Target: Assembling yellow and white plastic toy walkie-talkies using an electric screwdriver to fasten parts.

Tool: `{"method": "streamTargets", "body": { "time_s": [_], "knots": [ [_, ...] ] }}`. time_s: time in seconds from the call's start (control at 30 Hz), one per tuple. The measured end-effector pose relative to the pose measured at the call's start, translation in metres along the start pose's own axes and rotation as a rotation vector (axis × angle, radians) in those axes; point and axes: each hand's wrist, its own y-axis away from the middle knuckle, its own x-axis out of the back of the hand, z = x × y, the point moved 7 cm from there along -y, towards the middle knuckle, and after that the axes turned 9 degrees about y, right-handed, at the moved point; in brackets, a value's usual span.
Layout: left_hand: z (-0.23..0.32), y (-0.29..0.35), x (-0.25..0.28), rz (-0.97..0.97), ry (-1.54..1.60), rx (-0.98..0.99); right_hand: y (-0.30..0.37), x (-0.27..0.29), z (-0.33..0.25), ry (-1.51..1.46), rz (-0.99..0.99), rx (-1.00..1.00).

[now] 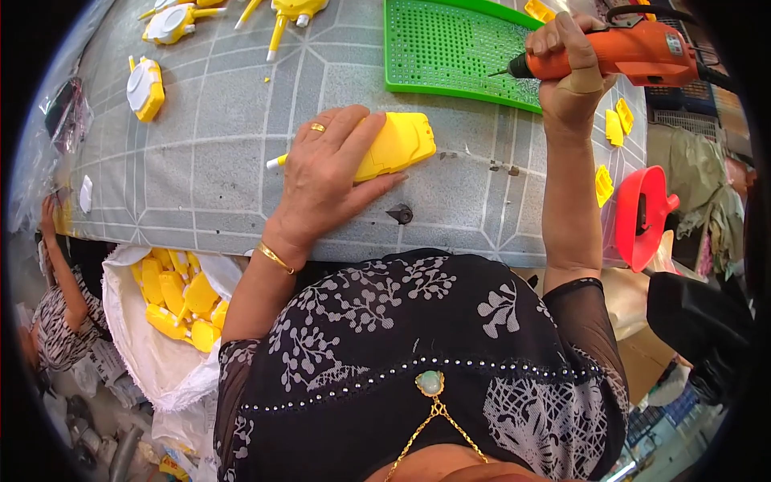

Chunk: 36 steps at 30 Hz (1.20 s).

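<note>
My left hand (331, 165) is closed over a yellow plastic casing (399, 145) with a white-tipped stub, pressing it flat on the table. Part of the casing is hidden under my fingers. In my right hand (572, 72) is an orange electric screwdriver (646, 55), held sideways with its thin bit pointing left. The bit is above a green perforated tray (466, 95) with many small shiny screws in it. At the far left of the table lie more yellow casings with white parts (145, 88), some with stubs sticking out.
Small yellow pieces (614, 127) and a red plastic container (640, 217) are at the table's right edge. A small dark object (400, 214) lies near the front edge. A white sack (128, 337) of yellow casings (181, 289) stands lower left. Another person's arm (68, 277) reaches in at far left.
</note>
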Motion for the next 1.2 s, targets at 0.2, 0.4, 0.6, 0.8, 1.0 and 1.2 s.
{"method": "streamTargets", "body": {
  "time_s": [0.2,0.4,0.6,0.8,1.0,1.2],
  "knots": [
    [-0.001,-0.002,0.0,-0.001,0.009,0.004,0.0,0.0,0.006,-0.01,-0.002,-0.02],
    [-0.002,-0.002,-0.001,0.003,0.012,0.01,0.003,-0.003,0.007,0.021,0.006,-0.01],
    [-0.001,-0.002,-0.002,0.033,-0.028,-0.038,-0.001,0.001,0.007,0.015,0.009,0.014],
    [-0.004,-0.001,-0.001,0.041,-0.067,-0.014,0.003,0.006,-0.013,-0.147,-0.002,-0.119],
    [-0.001,-0.004,0.0,0.023,-0.048,0.027,0.016,-0.013,-0.03,-0.052,-0.084,-0.019],
    [-0.003,-0.003,-0.002,0.047,-0.072,-0.009,0.007,0.005,0.001,-0.047,0.061,-0.022]
  ]
}}
